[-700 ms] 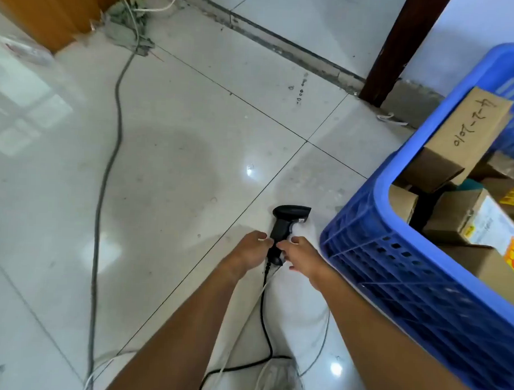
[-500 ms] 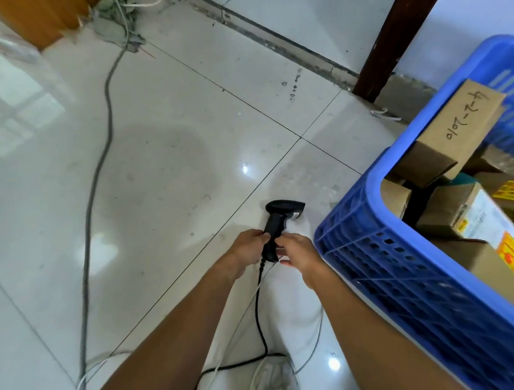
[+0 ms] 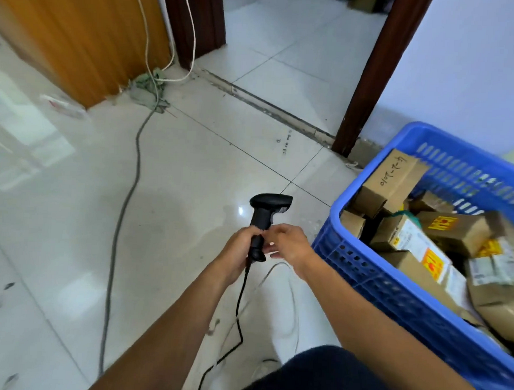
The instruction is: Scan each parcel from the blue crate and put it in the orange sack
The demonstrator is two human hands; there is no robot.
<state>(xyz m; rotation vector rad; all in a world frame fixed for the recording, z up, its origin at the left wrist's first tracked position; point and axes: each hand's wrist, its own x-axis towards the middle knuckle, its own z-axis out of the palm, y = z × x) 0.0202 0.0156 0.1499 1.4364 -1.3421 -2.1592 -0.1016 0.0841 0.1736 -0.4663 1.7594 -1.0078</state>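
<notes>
— Parcels: brown cardboard boxes [image 3: 395,180] with printed labels, piled in the blue plastic crate [image 3: 364,276] just right of the right hand [image 3: 288,247].

— Heavy?

— Light and stiff, I'd guess; take one by opposite edges. Taped faces may slip.

— And the hands?

— The left hand [image 3: 240,248] is closed round the black corded scanner [image 3: 263,221]; the right is half open, fingers touching its grip. No sack in sight.

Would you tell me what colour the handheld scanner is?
Black, seen clearly in the head view: the scanner.
</notes>
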